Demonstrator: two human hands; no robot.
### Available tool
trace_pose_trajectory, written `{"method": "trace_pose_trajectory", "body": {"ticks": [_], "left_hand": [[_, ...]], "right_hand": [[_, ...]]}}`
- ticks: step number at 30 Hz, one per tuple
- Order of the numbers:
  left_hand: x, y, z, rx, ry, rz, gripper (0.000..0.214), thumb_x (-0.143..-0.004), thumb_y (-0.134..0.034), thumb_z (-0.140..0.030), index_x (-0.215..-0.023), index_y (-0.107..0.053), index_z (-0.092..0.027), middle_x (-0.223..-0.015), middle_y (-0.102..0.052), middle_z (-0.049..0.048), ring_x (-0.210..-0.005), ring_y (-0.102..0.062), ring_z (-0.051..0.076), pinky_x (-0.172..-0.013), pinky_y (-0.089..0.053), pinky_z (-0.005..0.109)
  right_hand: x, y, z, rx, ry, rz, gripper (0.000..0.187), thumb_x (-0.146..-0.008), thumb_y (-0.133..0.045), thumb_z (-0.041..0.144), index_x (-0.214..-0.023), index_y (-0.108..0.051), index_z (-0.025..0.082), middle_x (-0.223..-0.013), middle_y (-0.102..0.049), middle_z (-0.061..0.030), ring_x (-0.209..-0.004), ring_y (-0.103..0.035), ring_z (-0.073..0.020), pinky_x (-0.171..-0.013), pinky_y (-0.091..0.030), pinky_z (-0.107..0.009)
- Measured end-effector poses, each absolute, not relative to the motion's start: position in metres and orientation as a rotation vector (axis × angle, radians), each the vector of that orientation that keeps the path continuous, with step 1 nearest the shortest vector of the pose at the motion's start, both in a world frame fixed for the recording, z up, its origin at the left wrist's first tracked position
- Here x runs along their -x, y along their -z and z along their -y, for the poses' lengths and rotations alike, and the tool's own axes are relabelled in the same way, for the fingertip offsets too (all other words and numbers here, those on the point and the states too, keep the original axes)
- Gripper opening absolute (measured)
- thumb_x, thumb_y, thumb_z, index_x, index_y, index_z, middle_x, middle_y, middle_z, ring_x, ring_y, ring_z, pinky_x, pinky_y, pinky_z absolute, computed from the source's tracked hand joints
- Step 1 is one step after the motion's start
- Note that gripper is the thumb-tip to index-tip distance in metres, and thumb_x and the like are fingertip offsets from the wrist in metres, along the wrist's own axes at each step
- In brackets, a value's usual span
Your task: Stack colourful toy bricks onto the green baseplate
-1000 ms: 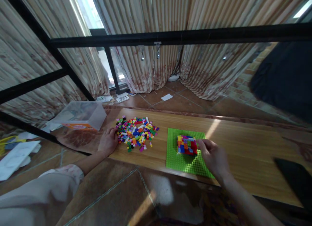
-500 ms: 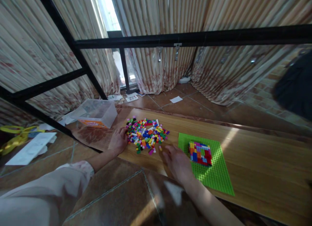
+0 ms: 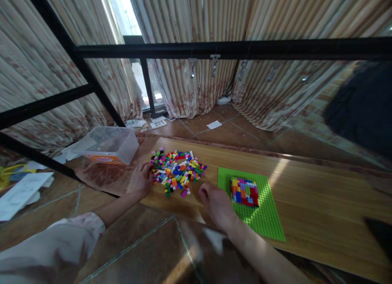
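Note:
My left hand [image 3: 140, 181] rests at the left edge of a heap of small colourful toy bricks [image 3: 179, 171], its loosely bent fingers touching the nearest ones. No brick shows in its grasp. To the right of the heap, my right hand [image 3: 216, 204] is closed just above the wooden board, fingers pressed together; whatever is between them is hidden. Beside it lies a green studded baseplate [image 3: 269, 216]. A flat multicoloured block of joined bricks [image 3: 244, 192] sits on that plate, with a green patch inside its outline.
A clear plastic bin [image 3: 113, 145] with an orange label stands left of the bricks. Black metal bars [image 3: 196, 50] run behind the wooden board [image 3: 321, 202]. Papers [image 3: 214, 124] lie on the tiled floor. A dark shape [image 3: 361, 108] is at the far right.
My right hand's fingers have closed, and the small loose brick by their tips is out of sight. My left hand stays by the heap. The whole view has shifted slightly.

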State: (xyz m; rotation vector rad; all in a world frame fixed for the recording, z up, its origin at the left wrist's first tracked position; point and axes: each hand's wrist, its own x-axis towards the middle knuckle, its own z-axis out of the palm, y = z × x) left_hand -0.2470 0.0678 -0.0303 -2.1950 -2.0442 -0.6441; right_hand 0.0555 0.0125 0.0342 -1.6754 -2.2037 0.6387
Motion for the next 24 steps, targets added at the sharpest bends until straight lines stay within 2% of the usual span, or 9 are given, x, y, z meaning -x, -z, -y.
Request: {"method": "trace_pose_trajectory", "body": {"ticks": [5, 10, 17, 22, 24], "left_hand": [[0.248, 0.030, -0.069, 2.200, 0.622, 2.049, 0.037, -0.084, -0.039, -0.022, -0.115, -0.056, -0.013, -0.118, -0.058, 0.0131, -0.111, -0.052, 0.027, -0.099, -0.041, 0.040], [0.250, 0.029, -0.070, 2.202, 0.653, 2.070, 0.037, -0.086, -0.036, -0.027, -0.114, -0.057, -0.014, -0.116, -0.059, 0.0128, -0.109, -0.053, 0.027, -0.098, -0.042, 0.041], [0.254, 0.020, -0.067, 2.151, 0.863, 2.137, 0.035, -0.086, -0.035, -0.029, -0.107, -0.059, -0.015, -0.105, -0.063, 0.0114, -0.103, -0.057, 0.026, -0.093, -0.046, 0.042], [0.226, -0.006, -0.044, 1.797, 1.211, 2.109, 0.031, -0.084, -0.040, -0.030, -0.107, -0.057, -0.017, -0.115, -0.059, 0.0112, -0.113, -0.052, 0.028, -0.097, -0.043, 0.046], [0.190, -0.021, -0.029, 1.885, 1.420, 2.067, 0.033, -0.084, -0.046, -0.036, -0.109, -0.057, -0.017, -0.114, -0.060, 0.0101, -0.110, -0.054, 0.026, -0.096, -0.044, 0.044]], "right_hand": [[-0.118, -0.038, -0.002, 1.577, -0.846, 1.965, 0.022, -0.088, -0.047, 0.030, -0.087, -0.066, 0.020, -0.084, -0.068, -0.0040, -0.078, -0.061, -0.0167, -0.071, -0.043, -0.027], [-0.161, -0.021, 0.010, 1.607, -1.117, 1.515, 0.031, -0.083, -0.053, 0.044, -0.094, -0.068, 0.020, -0.075, -0.067, -0.0025, -0.068, -0.059, -0.0167, -0.061, -0.045, -0.028], [-0.158, -0.031, 0.013, 1.402, -1.049, 1.391, 0.022, -0.076, -0.060, 0.037, -0.087, -0.069, 0.021, -0.080, -0.069, -0.0025, -0.074, -0.061, -0.0164, -0.070, -0.046, -0.030], [-0.165, -0.039, 0.018, 1.377, -1.003, 1.311, 0.020, -0.073, -0.060, 0.036, -0.083, -0.067, 0.020, -0.080, -0.069, -0.0024, -0.076, -0.062, -0.0170, -0.073, -0.048, -0.031], [-0.169, -0.043, 0.022, 1.369, -1.019, 1.292, 0.020, -0.072, -0.059, 0.035, -0.083, -0.065, 0.020, -0.079, -0.069, -0.0020, -0.075, -0.062, -0.0166, -0.072, -0.048, -0.031]]}}
